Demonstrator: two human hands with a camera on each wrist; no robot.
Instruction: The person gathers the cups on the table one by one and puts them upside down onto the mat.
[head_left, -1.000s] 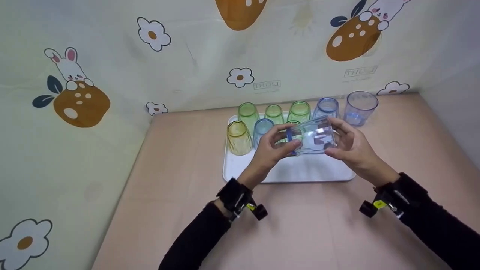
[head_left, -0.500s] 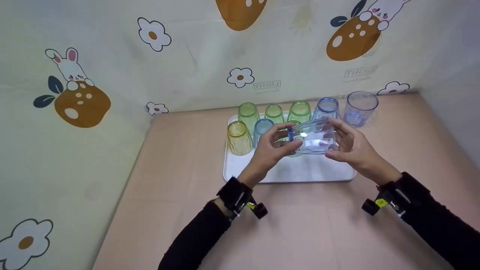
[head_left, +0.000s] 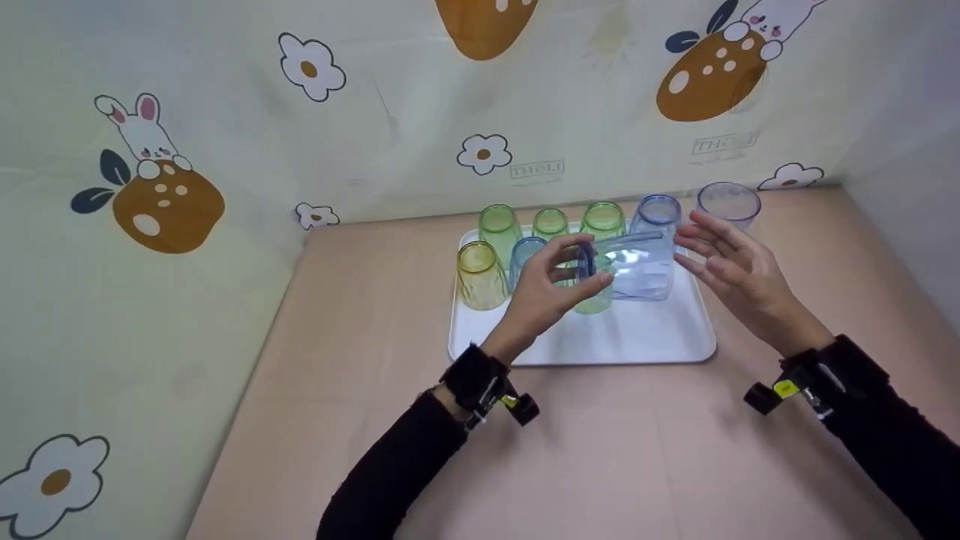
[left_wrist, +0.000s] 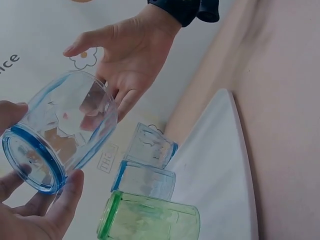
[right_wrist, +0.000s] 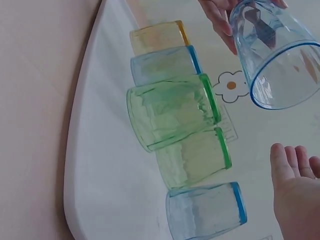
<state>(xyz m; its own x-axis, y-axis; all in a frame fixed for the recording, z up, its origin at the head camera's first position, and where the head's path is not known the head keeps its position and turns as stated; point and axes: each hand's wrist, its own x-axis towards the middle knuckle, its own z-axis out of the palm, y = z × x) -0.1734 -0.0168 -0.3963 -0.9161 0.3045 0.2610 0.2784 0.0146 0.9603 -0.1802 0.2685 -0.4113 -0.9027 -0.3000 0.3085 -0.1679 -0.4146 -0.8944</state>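
Observation:
My left hand [head_left: 551, 283] grips a clear blue-tinted drinking glass [head_left: 639, 268] near its thick blue base, thumb on the near side. The glass lies on its side in the air above the white tray [head_left: 577, 346], its mouth towards the right. Just off that mouth is my right hand [head_left: 754, 283], palm turned to the glass and fingers loosely extended, holding nothing. The right wrist view shows a gap between those fingertips and the rim of the glass [right_wrist: 272, 55]. Beneath the held glass, a green glass [head_left: 594, 304] on the tray is partly covered.
Several upturned glasses stand on the tray, among them a yellow glass [head_left: 481, 277] at the front left and a blue glass [head_left: 657, 214] at the back right. Right of the tray, a wider bluish glass [head_left: 729, 201] is half hidden by my right hand. A patterned wall covering [head_left: 405, 142] rises behind.
My right hand has let go of the glass's mouth end and drawn away to the right, its fingers extending. My left hand still grips the base end, and the glass has levelled slightly.

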